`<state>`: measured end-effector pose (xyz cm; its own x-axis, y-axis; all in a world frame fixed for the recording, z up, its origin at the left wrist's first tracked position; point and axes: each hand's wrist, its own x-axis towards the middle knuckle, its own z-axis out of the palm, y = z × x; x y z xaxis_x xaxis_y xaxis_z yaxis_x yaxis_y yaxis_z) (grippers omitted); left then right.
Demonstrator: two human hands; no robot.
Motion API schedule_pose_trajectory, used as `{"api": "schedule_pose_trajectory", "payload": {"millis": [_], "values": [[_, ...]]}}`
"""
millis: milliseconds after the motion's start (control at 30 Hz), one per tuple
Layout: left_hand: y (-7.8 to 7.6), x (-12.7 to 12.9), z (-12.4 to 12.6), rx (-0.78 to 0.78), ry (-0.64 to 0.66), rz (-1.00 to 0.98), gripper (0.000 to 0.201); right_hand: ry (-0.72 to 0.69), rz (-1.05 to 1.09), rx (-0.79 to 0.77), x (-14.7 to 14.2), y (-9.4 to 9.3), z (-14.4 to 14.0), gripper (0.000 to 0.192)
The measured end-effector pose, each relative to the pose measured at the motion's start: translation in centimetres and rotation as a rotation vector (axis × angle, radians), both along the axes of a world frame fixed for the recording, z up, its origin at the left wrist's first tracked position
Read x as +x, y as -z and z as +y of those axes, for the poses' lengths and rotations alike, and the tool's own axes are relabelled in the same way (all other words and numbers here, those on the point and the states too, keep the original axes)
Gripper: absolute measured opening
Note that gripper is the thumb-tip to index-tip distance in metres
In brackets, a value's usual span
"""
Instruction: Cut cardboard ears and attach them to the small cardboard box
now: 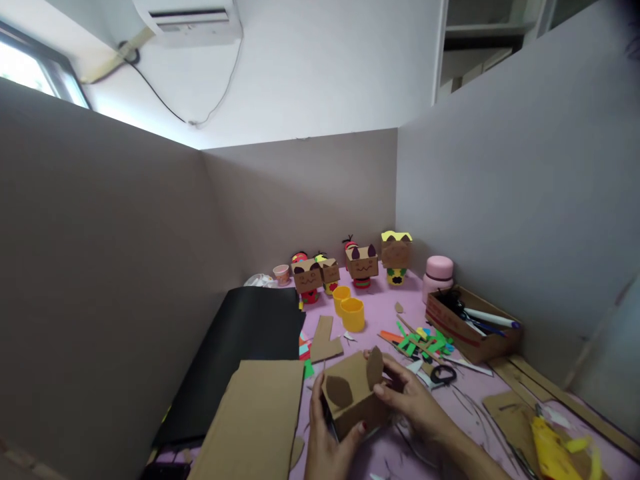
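A small cardboard box with two leaf-shaped cardboard ears is held between my hands near the front of the table. My left hand wraps its left side and lower edge, thumb along the front. My right hand grips the right side, thumb and fingers at the upright ear. The other ear lies flatter on the box's top. To the right of my right hand lie black-handled scissors. A flat cardboard sheet rests to the left of my left hand.
Several box-headed cardboard figures stand at the back. Yellow rings, coloured paper scraps and an L-shaped cardboard piece lie before them. At right are a pink bottle and a tool box; a black sheet lies left.
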<state>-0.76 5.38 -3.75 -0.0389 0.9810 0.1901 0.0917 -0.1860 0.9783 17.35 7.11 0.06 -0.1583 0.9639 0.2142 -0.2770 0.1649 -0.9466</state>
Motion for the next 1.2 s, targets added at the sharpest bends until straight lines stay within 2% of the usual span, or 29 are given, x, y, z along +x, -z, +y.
{"api": "schedule_pose_trajectory", "payload": {"millis": [100,167,267,333,433,500,567,667,800,867,1000,1200], "values": [[-0.2,0.1,-0.3,0.030,0.001,0.009,0.085,0.029,-0.013,0.004,0.1,-0.8,-0.2,0.059],[-0.5,0.2,-0.6,0.019,-0.008,0.040,0.083,0.057,-0.021,0.011,0.4,-1.2,-0.3,0.050],[-1.1,0.2,-0.9,0.013,-0.035,0.111,0.079,0.077,-0.037,0.016,1.0,-1.3,-0.3,0.043],[-1.6,0.2,-1.0,0.010,-0.032,0.115,0.079,0.032,-0.038,0.019,1.3,-1.0,-0.3,0.053],[-2.2,0.0,-1.0,-0.015,0.008,0.067,0.081,-0.082,-0.050,0.032,1.6,-0.4,-0.3,0.088],[-2.4,-0.3,-1.0,-0.043,0.052,0.051,0.084,-0.115,-0.112,0.075,1.5,0.0,-0.4,0.101],[-2.3,-0.6,-0.9,-0.071,0.094,0.079,0.084,-0.092,-0.209,0.129,1.3,0.3,-0.6,0.097],[-1.7,-0.8,-1.2,-0.054,0.082,0.137,0.081,-0.035,-0.365,0.177,1.0,0.5,-0.9,0.087],[-1.0,-0.6,-2.2,0.103,-0.088,0.214,0.067,0.003,-0.587,0.200,1.2,0.5,-1.7,0.077],[-0.9,-0.6,-2.8,0.169,-0.132,0.301,0.057,0.027,-0.669,0.213,1.4,0.7,-2.4,0.072],[-0.7,-0.9,-3.5,0.221,-0.148,0.418,0.045,0.092,-0.783,0.213,1.1,1.8,-3.9,0.066],[-0.6,-1.2,-3.3,0.197,-0.143,0.461,0.043,0.159,-0.830,0.199,-0.3,2.9,-4.7,0.063]]}}
